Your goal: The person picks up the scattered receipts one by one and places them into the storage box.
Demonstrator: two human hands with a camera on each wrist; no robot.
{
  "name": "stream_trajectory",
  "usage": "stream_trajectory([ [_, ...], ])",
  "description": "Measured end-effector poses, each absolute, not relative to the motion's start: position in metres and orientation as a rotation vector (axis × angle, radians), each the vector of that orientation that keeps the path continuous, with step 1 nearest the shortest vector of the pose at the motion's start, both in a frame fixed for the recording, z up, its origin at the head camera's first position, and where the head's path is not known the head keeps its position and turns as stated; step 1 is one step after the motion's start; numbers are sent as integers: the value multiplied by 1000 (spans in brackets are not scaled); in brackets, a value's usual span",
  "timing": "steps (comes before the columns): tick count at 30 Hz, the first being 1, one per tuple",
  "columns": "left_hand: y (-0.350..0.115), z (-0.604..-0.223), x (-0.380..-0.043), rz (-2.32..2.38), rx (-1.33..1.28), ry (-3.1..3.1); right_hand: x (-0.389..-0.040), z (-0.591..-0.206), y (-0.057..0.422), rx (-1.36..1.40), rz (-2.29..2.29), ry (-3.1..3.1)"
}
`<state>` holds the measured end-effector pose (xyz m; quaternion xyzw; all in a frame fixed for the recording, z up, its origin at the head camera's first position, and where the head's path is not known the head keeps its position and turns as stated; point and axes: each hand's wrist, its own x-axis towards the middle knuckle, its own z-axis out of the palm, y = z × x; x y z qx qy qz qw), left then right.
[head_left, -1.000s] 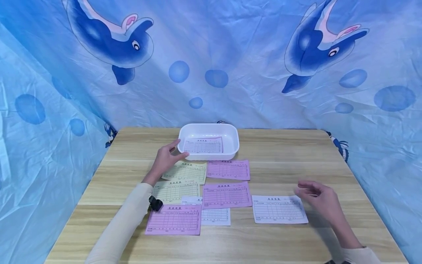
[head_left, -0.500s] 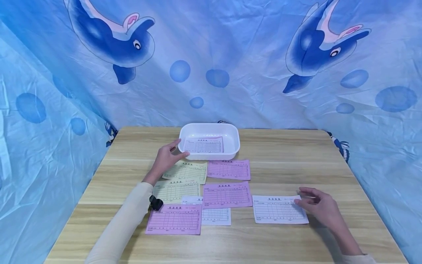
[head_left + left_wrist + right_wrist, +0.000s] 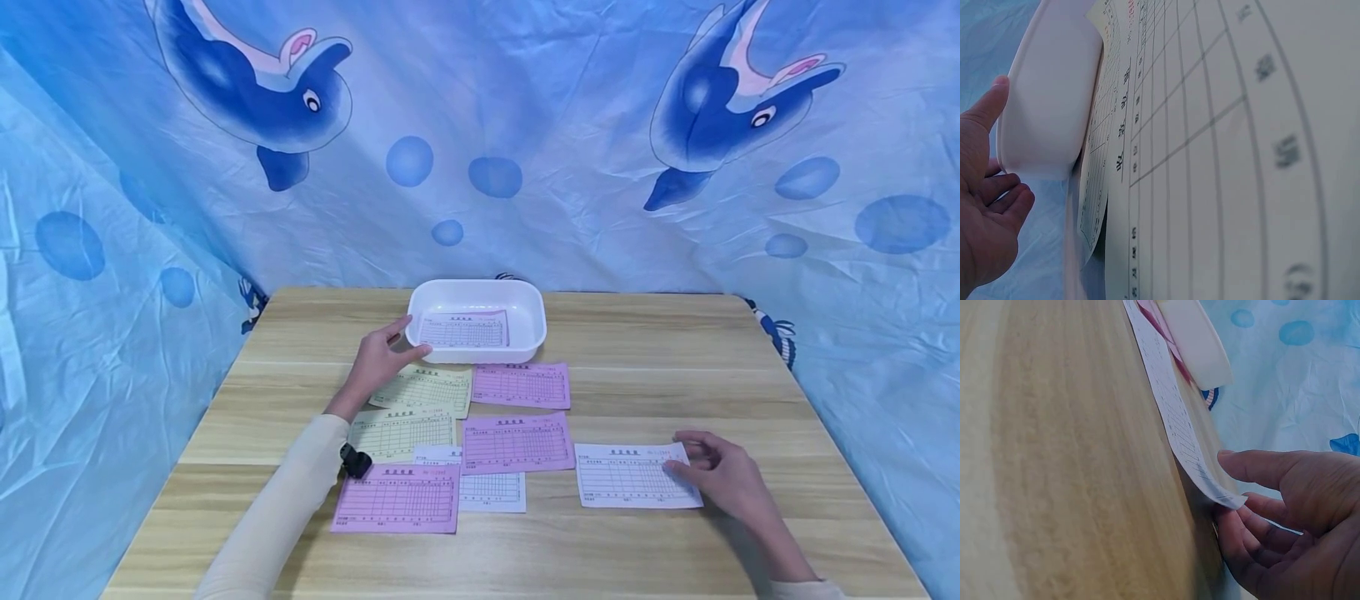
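My left hand (image 3: 377, 360) is at the left end of a white plastic tray (image 3: 525, 354). Its thumb and forefinger rest on the rim either side of the corner, the other fingers loosely bent. A pale printed form slip (image 3: 465, 331) lies inside the tray, over a pink one. At the right, my right hand (image 3: 731, 477) is by the right edge of a single white form slip (image 3: 630, 479). In the right wrist view that slip's edge (image 3: 1225, 499) curls up against the fingers below, while the thumb (image 3: 1254, 465) stands apart above it.
Pink form slips (image 3: 517, 443) and yellow-green ones (image 3: 405, 435) lie overlapping in front of the tray, with another white slip (image 3: 491, 493) partly covered by pink ones. A blue dolphin-print curtain (image 3: 495, 233) hangs behind the wooden table (image 3: 660, 358).
My right hand has come down and slightly left to the white slip's right edge, its fingers now beneath that edge. My left hand and the tray have stayed put.
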<state>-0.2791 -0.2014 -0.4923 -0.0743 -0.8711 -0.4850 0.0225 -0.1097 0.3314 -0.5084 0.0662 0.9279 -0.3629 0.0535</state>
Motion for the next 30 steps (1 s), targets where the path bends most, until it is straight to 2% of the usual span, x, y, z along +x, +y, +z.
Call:
stream_trajectory([
  [16,-201,-493,-279,-1507,-221,-2698,-108,-509,333,239,-1112,2781],
  [30,-201,-493,-279,-1535,-212,-2696,-119,-493,334,256,-1185,2799],
])
